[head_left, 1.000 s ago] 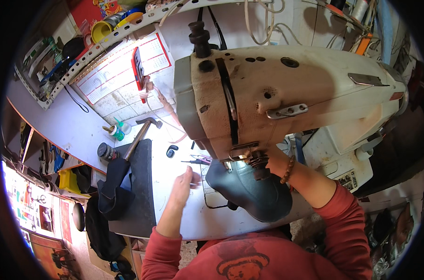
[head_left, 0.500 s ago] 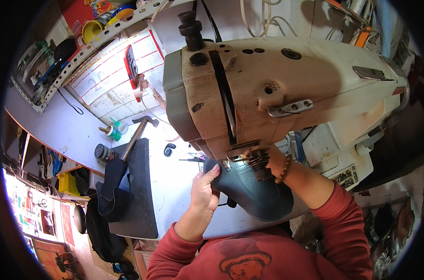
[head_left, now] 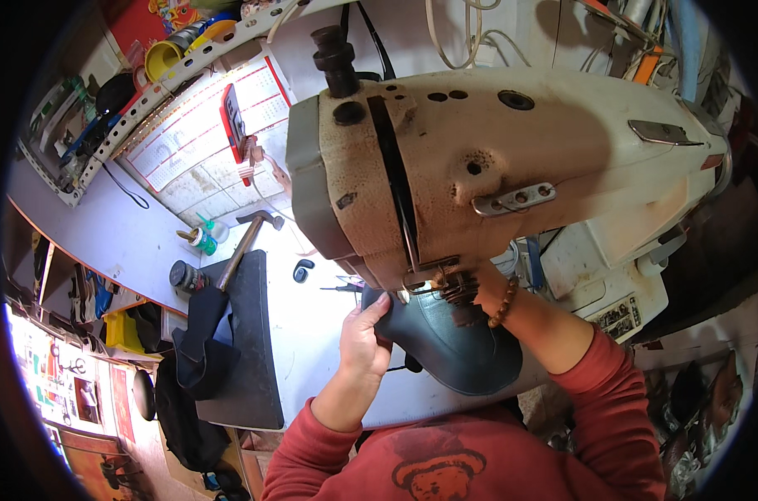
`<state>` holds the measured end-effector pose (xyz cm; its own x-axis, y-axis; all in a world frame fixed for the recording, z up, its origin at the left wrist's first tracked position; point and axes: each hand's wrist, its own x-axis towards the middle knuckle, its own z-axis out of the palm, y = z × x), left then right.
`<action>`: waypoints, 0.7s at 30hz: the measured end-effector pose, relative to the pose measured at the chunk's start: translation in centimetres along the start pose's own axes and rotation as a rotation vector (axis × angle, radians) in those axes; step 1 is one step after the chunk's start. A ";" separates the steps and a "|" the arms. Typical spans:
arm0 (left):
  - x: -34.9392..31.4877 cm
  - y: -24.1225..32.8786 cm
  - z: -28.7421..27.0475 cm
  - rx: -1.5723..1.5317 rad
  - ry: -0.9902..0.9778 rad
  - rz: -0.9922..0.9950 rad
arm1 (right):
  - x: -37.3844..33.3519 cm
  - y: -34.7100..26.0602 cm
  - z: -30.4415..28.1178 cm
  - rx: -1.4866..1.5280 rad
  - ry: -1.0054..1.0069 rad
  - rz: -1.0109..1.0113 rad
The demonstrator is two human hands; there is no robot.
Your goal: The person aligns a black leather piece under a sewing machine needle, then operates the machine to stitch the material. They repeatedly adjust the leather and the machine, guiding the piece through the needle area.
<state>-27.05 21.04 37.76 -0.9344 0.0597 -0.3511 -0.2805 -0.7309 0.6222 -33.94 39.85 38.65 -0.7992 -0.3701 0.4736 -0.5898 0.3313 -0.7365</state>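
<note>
Under the head of a beige sewing machine [head_left: 433, 159] lies a dark, curved leather piece [head_left: 466, 359], with a stitched line showing on its surface. It looks like a shoe upper. My left hand [head_left: 367, 341] grips its left edge, thumb on top and the fingers mostly underneath. My right hand [head_left: 489, 290], with a beaded bracelet at the wrist, reaches in beside the machine's tension parts at the leather's far right side. The machine hides its fingers, and the needle is also out of sight.
Left of the leather, a black board [head_left: 243, 334] carries a folded dark piece [head_left: 203, 346] and a hammer [head_left: 247, 242]. A dark jar [head_left: 185, 275], a green-labelled bottle [head_left: 202, 240] and a small black earbud-like case [head_left: 303, 269] stand or lie on the white table [head_left: 312, 380].
The machine appears slightly further left and lower in the picture. The leather piece has shifted a little with my hands, and both hands keep nearly the same places.
</note>
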 end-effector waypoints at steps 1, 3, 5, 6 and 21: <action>0.1 0.0 0.0 -0.001 0.004 0.006 | 0.1 -0.1 0.0 -0.121 0.044 -0.121; 0.1 0.1 0.0 -0.012 -0.023 0.003 | 0.4 -0.3 0.0 -0.118 0.052 -0.098; 0.1 0.1 -0.2 -0.014 -0.035 -0.011 | 0.5 -0.4 0.1 0.007 0.014 0.053; 0.1 0.1 -0.2 -0.011 -0.032 -0.019 | 0.7 -0.3 0.2 0.009 0.012 0.061; 0.4 -0.6 -0.8 -0.032 -0.049 -0.048 | 1.0 3.9 -0.1 0.071 -0.311 0.136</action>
<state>-27.09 20.91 36.69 -0.9299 0.1279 -0.3447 -0.3187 -0.7479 0.5823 -37.02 40.80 36.30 -0.7901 -0.5771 0.2067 -0.4618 0.3384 -0.8199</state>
